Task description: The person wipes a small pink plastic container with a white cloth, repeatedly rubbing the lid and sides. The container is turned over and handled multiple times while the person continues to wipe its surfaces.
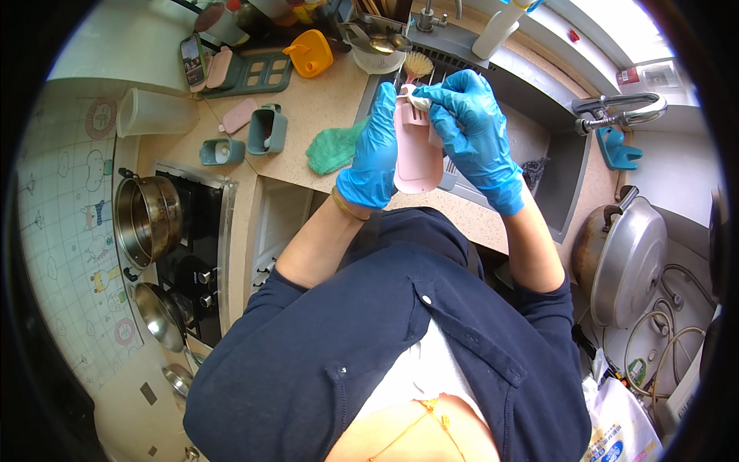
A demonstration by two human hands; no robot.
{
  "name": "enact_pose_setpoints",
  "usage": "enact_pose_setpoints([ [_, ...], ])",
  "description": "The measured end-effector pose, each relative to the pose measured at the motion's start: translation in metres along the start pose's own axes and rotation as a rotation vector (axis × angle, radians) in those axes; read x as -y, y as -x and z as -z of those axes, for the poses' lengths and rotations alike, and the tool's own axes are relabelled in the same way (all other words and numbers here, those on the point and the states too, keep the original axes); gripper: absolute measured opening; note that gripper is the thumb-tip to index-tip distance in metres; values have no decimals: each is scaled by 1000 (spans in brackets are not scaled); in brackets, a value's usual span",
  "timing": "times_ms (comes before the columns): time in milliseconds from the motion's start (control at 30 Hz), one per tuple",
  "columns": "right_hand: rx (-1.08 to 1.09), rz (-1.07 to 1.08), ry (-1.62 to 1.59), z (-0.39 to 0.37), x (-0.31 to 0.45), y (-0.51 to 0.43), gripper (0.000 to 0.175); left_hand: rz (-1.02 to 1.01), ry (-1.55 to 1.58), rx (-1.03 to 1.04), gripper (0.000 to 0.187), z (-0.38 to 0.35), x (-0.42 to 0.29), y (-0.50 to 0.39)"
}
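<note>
Both my hands wear blue gloves and are raised over the sink's near left edge. My left hand (375,153) grips a pink plastic holder (418,156) along its left side, thumb pointing up. The holder has a rounded lower end and a slotted piece near its top. In my right hand (473,138), a white cloth or wipe (420,101) is pinched against the holder's upper end. Part of the wipe is hidden by the fingers. A pink-handled dish brush (418,66) lies just beyond. Left of my left hand, a green cloth (335,149) rests on the counter.
Teal containers (268,130), a pink lid (238,116), a teal rack (254,74) and an orange plastic piece (312,53) stand left on the counter. The grey sink (568,167) with its faucet (623,110) lies right. Pots (147,222) sit on the stove at far left.
</note>
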State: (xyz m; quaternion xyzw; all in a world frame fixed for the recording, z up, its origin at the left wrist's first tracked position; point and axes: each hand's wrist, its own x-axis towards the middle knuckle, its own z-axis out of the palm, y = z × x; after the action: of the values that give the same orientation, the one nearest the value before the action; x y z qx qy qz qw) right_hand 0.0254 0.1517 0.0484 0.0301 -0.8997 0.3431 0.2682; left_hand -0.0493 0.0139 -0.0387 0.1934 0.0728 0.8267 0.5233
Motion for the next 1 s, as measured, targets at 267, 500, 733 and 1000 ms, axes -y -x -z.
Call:
enact_pose_setpoints([
  [267,-40,56,-2,-5,6,2,16,17,-266,-465,48,-31,14,-3],
  [500,-42,-25,21,-6,0,8,16,-61,254,151,62,-9,18,-15],
  [733,-83,-39,-45,-10,1,12,12,-14,-23,-208,50,-21,19,-4],
  [1000,-62,-111,-19,-6,-3,18,13,76,16,-167,67,-36,5,-6],
])
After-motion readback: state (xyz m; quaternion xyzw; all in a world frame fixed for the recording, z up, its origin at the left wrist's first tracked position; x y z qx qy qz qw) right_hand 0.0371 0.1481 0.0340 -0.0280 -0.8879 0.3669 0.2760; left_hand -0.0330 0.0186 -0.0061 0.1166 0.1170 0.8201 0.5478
